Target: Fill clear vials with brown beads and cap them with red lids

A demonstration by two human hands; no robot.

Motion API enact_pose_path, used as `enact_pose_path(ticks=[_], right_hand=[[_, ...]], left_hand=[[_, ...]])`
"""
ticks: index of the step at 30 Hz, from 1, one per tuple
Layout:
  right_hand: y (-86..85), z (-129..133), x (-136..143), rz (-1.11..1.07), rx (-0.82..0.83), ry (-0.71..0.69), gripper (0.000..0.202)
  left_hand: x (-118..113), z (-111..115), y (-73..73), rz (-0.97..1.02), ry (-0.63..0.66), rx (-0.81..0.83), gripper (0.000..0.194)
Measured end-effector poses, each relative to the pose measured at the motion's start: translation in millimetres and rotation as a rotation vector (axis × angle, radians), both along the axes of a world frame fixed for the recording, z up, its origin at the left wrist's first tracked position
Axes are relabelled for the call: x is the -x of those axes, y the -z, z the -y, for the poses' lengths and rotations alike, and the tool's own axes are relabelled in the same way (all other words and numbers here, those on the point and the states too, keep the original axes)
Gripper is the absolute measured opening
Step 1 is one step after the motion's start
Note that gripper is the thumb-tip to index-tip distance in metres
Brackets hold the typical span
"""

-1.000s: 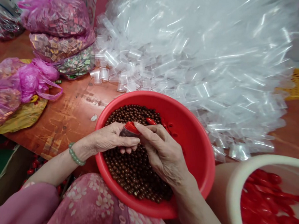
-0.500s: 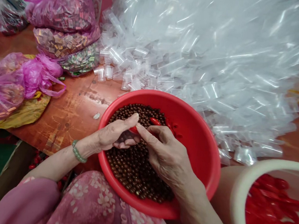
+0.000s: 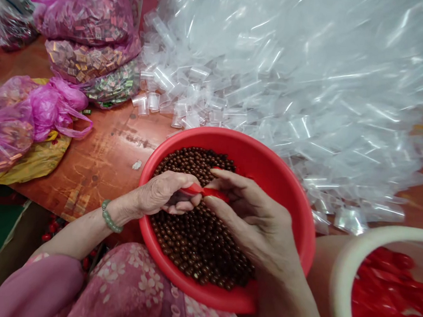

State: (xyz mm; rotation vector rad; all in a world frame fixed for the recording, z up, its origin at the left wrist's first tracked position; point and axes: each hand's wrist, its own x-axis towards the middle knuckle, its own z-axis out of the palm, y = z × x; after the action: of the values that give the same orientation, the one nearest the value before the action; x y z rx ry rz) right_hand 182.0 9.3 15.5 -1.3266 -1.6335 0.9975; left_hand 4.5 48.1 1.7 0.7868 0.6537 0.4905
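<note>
My left hand [image 3: 169, 187] is closed round a small glossy red plastic piece [image 3: 194, 188], its thumb on top and fingers curled beneath. My right hand [image 3: 261, 220] pinches another red plastic piece [image 3: 216, 193] between thumb and fingers. The two pieces meet end to end, but whether they are joined I cannot tell. Both hands are over a red plastic basin [image 3: 282, 183] partly filled with shiny dark-brown beads [image 3: 190, 253]. More red bits lie among the beads at the basin's far side, partly hidden behind my right hand.
Beyond the basin spreads a big heap of clear plastic pieces [image 3: 293, 77]. At right stands a cream bucket [image 3: 345, 264] with red plastic parts [image 3: 394, 292]. Pink bags [image 3: 87, 14] of small pieces sit at left on the brown tabletop [image 3: 103, 156].
My right hand has turned and shifted slightly right, and a red piece now shows in its fingers. My left thumb has come down onto its red piece.
</note>
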Motion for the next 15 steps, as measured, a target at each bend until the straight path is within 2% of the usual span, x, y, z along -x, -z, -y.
enact_pose_path(ticks=[3,7,12,15], right_hand=[[-2.7,-4.0,1.3,-0.2,0.146,0.125,0.026],[-1.6,-12.0,6.9,-0.307,0.111,0.209,0.029],[5.7,-11.2,17.0,-0.087,-0.088,0.258,0.021],[10.5,-10.2,21.8,0.151,-0.247,0.074,0.04]], left_hand=[[-0.3,-0.9,-1.1,0.026,-0.009,0.018,0.037],[-1.8,-2.2,-0.2,0.02,0.022,0.018,0.053],[-2.6,-0.9,4.1,0.022,0.046,0.026,0.066],[-3.2,2.1,10.1,-0.015,0.013,-0.002,0.064]])
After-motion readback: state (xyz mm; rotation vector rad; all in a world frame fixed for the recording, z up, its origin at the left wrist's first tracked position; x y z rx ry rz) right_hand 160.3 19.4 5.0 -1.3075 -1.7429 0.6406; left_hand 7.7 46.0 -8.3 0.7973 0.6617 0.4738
